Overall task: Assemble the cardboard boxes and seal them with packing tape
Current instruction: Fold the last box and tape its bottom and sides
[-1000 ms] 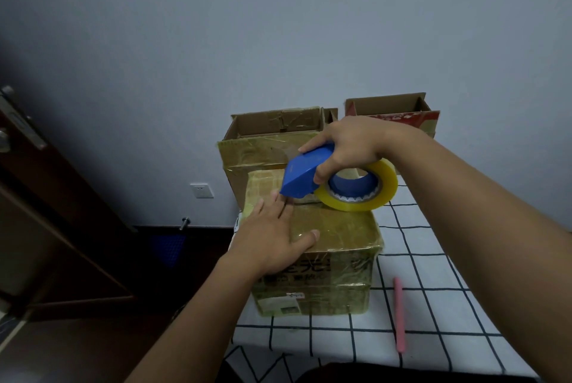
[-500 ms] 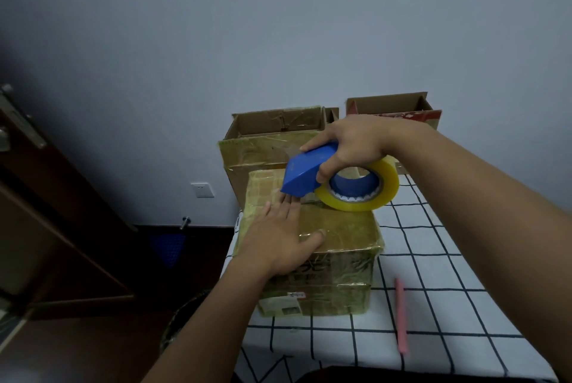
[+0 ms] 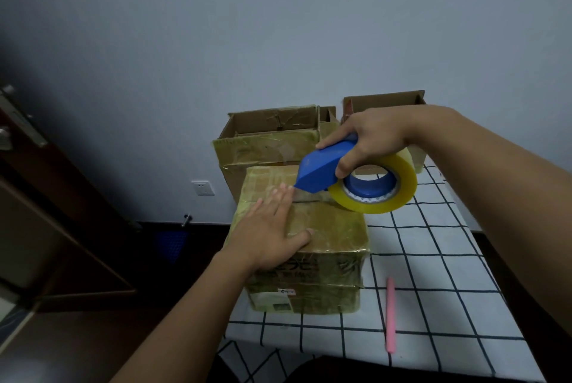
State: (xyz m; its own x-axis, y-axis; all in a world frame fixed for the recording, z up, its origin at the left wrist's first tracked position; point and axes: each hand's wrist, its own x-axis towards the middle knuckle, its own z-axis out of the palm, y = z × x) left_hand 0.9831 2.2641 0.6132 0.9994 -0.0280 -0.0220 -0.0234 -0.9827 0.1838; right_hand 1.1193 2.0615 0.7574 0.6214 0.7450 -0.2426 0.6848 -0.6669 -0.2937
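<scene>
The left hand (image 3: 268,232) lies flat, fingers straight, pressing the top of the closed box (image 3: 305,246); the right hand (image 3: 370,141) grips the blue tape dispenser (image 3: 322,170), its nose touching the box top by the left fingertips; a pale grey wall (image 3: 278,26) stands behind; the table (image 3: 433,274) wears a white, black-gridded cloth; two open boxes (image 3: 272,138) sit at its far edge; a yellowish tape roll (image 3: 399,187) rides the dispenser; a pink stick (image 3: 390,314) lies right of the closed box.

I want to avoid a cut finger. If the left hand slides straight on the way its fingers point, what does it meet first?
Probably the blue tape dispenser: its tip sits just beyond the left hand fingertips on the closed box, though depth is unclear.
</scene>
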